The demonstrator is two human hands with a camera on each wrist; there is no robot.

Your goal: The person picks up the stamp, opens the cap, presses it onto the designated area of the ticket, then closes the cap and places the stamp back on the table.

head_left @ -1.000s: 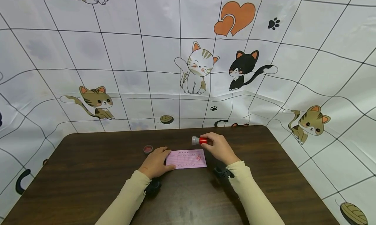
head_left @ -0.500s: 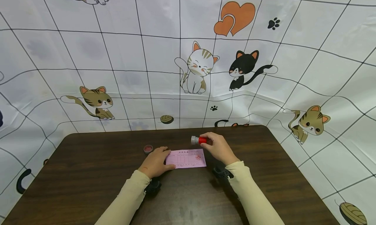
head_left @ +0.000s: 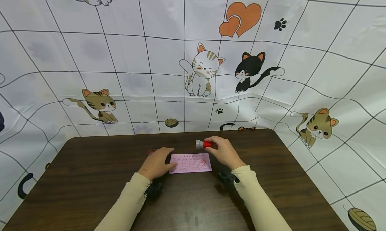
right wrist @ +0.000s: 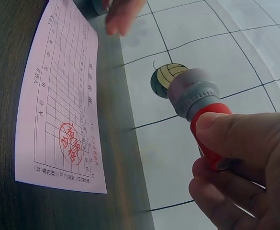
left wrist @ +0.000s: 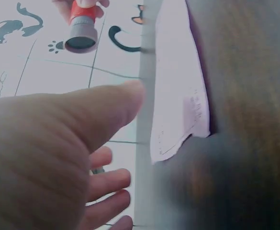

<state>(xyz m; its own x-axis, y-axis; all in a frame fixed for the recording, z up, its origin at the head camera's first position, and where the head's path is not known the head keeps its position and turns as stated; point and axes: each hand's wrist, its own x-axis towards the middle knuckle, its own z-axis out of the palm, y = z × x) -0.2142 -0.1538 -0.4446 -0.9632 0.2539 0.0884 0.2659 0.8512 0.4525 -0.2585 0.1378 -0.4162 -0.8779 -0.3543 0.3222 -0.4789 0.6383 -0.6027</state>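
A pink receipt slip (head_left: 190, 163) with a printed grid lies on the table. A red round seal mark (right wrist: 71, 143) shows near one end of it in the right wrist view. My right hand (head_left: 225, 152) pinches the red handle of a stamp (right wrist: 194, 93), its grey head turned left, held above the table beyond the slip. My left hand (head_left: 155, 164), fingers loosely extended, is at the slip's left end; in the left wrist view its thumb (left wrist: 113, 103) stands apart from the paper. Partly hidden behind that hand is a small round red ink pad (head_left: 151, 151).
The dark wooden table (head_left: 99, 177) ends at a white cloth (head_left: 163, 57) with grid lines and cartoon cats, which hangs behind it and along the right side. Black wrist devices (head_left: 229, 177) sit at both sleeves.
My left hand has come off the slip and shifted slightly left, now covering part of the ink pad. My right hand and the stamp have barely moved.
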